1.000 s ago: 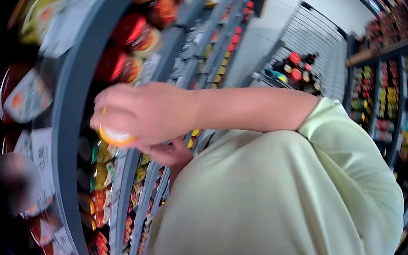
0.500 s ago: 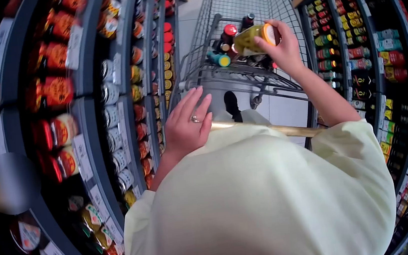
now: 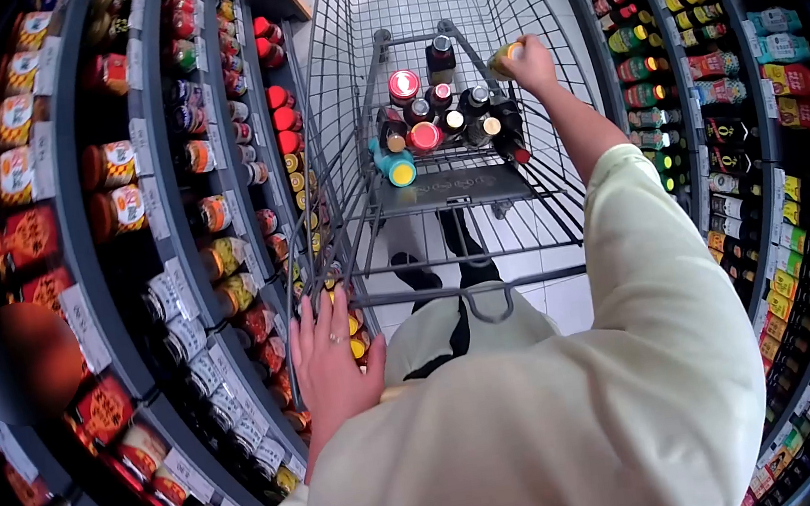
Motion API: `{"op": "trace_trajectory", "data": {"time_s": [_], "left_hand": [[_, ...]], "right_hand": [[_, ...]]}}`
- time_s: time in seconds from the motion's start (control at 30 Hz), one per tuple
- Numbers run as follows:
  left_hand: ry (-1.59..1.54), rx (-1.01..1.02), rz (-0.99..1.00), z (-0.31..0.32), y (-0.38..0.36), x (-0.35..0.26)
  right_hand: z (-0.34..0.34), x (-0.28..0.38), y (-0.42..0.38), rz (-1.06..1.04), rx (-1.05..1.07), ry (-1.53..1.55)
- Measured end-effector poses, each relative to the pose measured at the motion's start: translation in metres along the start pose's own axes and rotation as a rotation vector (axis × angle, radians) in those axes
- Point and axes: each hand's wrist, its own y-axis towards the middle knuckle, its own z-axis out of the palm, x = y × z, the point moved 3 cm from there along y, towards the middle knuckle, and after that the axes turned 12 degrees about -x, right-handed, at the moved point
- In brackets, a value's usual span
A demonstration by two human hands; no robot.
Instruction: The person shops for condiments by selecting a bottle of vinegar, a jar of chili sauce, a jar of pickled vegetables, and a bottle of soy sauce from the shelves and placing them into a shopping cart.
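Note:
My right hand [image 3: 529, 66] grips a glass jar [image 3: 505, 61] with yellow-green contents, over the right part of the shopping cart [image 3: 480, 198]. Most of the jar is covered by my fingers. Below and left of it, several bottles and jars stand grouped in the cart, among them a red-lidded jar [image 3: 404, 85], a dark bottle [image 3: 441, 59] and a teal bottle with a yellow cap [image 3: 401, 170]. My left hand [image 3: 331, 346], with a ring on one finger, has its fingers stretched out beside the near left corner of the cart frame.
Shelves [image 3: 71, 211] of jars with price tags rise close along the left. On the right, another rack [image 3: 684, 71] holds small bottles and packets. My legs and dark shoes [image 3: 477, 273] are on the pale tiled floor [image 3: 570, 300] under the cart's near end.
My right hand has carried the jar forward and further over the cart. The cart sits nearer and more of its inside shows. My left hand has moved down and left to its corner.

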Motion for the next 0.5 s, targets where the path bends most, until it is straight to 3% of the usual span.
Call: {"op": "trace_trajectory", "data": {"time_s": [0.27, 0.33, 0.5], "left_hand": [[0.044, 0.076, -0.079, 0.003, 0.006, 0.002], [0.074, 0.041, -0.013, 0.004, 0.004, 0.003], [0.055, 0.054, -0.05, 0.003, 0.007, -0.004]], "right_hand": [[0.095, -0.039, 0.0, -0.094, 0.268, -0.302], [0.111, -0.048, 0.003, -0.103, 0.331, -0.294], [0.135, -0.045, 0.005, -0.334, 0.483, -0.371]]}}
